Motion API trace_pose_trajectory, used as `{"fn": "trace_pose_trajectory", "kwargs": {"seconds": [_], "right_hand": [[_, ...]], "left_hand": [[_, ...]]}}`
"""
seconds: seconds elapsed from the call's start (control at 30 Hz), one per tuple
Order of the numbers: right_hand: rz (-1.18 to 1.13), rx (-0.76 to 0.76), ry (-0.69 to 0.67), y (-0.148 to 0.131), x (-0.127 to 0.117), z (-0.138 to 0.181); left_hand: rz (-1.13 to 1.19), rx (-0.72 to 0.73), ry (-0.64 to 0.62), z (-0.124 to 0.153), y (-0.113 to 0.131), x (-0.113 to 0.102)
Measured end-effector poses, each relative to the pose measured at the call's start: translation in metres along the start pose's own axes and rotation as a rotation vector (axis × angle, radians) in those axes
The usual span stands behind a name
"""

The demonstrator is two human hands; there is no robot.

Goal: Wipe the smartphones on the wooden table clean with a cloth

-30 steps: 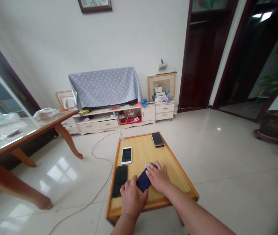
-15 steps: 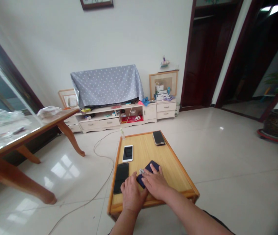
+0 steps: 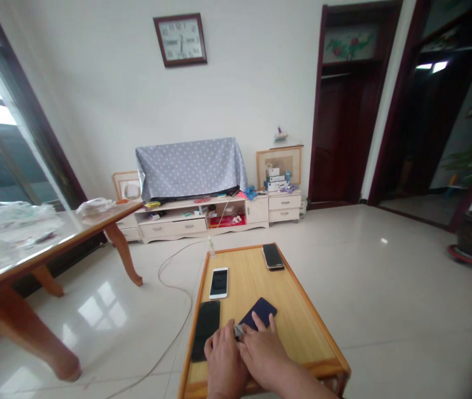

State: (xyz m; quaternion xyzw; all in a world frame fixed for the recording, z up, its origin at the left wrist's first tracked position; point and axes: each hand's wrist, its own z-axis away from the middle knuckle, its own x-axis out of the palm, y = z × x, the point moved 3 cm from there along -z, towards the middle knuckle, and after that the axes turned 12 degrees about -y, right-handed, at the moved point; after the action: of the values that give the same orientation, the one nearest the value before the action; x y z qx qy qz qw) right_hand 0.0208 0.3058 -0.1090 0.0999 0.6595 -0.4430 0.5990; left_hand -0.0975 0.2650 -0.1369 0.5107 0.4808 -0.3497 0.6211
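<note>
A dark blue phone (image 3: 262,311) lies aslant on the small wooden table, its near end covered by my hands. My left hand (image 3: 225,354) is closed over that near end, with fingers bent. A small crumpled grey cloth (image 3: 238,330) shows between the two hands. My right hand (image 3: 264,352) presses the cloth against the phone, two of its fingers spread on the phone's surface; its thumb is hidden. Left of my hands lies a large black phone (image 3: 206,331). Beyond it is a white phone (image 3: 219,283) with a dark screen.
At the small table's (image 3: 244,256) far right corner lies another phone (image 3: 273,256), with a dark object under it. A small clear bottle (image 3: 211,246) stands at the far left corner. A cable (image 3: 177,285) runs along the floor. A larger table (image 3: 111,215) is on the left.
The view has tilted up, showing the wall clock and placing the table lower. My hands have shifted toward the phone's near end, leaving more of its far end uncovered.
</note>
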Motion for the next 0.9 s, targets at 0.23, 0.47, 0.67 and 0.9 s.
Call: {"fn": "trace_pose_trajectory", "kwargs": {"seconds": [0.23, 0.47, 0.67, 0.9], "right_hand": [[0.017, 0.034, -0.020, -0.008, 0.004, -0.006], [0.086, 0.182, -0.038, 0.006, -0.003, 0.007], [0.061, 0.211, -0.006, 0.005, 0.000, 0.013], [0.001, 0.241, -0.062, 0.026, -0.010, 0.019]], "left_hand": [[-0.053, -0.082, -0.165, 0.003, 0.000, -0.010], [-0.035, -0.106, -0.122, 0.009, 0.006, -0.017], [0.007, -0.034, -0.011, 0.013, 0.005, -0.013], [0.023, 0.014, -0.025, 0.009, -0.001, -0.007]]}}
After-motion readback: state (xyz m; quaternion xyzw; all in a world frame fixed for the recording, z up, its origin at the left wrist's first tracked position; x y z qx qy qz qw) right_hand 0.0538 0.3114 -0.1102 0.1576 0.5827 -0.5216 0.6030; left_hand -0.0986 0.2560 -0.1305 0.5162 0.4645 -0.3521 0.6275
